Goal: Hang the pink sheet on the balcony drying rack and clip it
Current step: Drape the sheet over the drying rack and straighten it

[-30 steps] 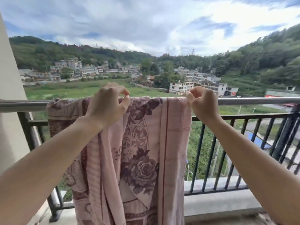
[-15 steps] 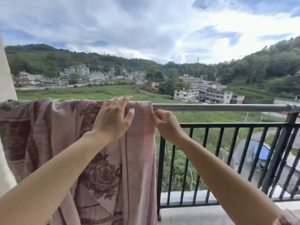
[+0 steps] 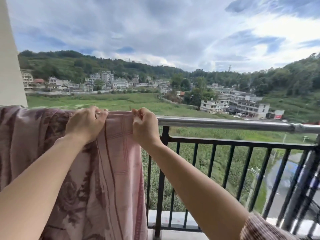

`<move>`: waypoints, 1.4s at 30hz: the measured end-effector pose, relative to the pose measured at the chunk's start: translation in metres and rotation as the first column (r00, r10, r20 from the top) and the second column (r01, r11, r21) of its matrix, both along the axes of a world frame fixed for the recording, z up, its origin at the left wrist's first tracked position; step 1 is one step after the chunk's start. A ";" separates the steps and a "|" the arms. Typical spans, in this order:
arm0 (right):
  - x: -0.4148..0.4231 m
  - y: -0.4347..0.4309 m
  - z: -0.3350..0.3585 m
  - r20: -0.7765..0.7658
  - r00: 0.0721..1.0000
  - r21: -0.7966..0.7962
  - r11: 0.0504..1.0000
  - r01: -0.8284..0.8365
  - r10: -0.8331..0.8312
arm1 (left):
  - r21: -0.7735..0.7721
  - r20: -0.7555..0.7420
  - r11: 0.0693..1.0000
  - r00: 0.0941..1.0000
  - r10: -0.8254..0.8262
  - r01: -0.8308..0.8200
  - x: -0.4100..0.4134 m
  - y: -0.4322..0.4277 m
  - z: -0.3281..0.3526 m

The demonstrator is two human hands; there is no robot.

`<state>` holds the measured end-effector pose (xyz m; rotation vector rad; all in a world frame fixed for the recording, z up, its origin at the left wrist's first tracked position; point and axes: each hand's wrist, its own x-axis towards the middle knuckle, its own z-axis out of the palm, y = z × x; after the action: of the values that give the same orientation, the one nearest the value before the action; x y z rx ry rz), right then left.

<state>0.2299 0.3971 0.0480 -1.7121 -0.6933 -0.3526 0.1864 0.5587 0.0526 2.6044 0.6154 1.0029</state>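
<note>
L hand [image 3: 85,123] + R hand [image 3: 144,126]: fingers curled, both pinching top fold of pink sheet [image 3: 114,163]. Sheet is draping over steel rail [image 3: 225,122], hanging in front of black railing [image 3: 216,163] w/ its left part.

High home balcony, out in the open.
Steel rail [image 3: 225,124] over black bars [image 3: 226,163], sheet [image 3: 117,170] drying, village [image 3: 233,103] and hills [image 3: 86,64] below.
</note>
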 end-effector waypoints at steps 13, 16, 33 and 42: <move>0.002 -0.013 0.013 0.360 0.932 -0.361 0.928 0.093 0.046 | -0.456 0.399 0.863 0.917 -0.019 0.217 -0.016 -0.032 -0.051; 0.013 -0.013 0.026 0.472 0.877 -0.500 0.846 0.184 0.089 | -0.372 0.502 0.869 0.858 -0.107 0.327 -0.027 -0.010 -0.034; 0.037 0.105 0.086 0.120 0.977 -0.485 0.869 -0.099 0.178 | -0.174 0.190 0.975 0.967 0.170 -0.137 -0.030 0.081 0.030; 0.038 0.144 0.080 0.022 0.955 -0.514 0.822 -0.244 0.297 | 0.351 -0.071 0.922 0.977 0.201 -0.164 -0.034 0.025 -0.019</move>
<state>0.2683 0.5411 0.1277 -2.0613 -1.1716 -0.0511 0.1528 0.5834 0.0333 2.9659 0.7847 1.1220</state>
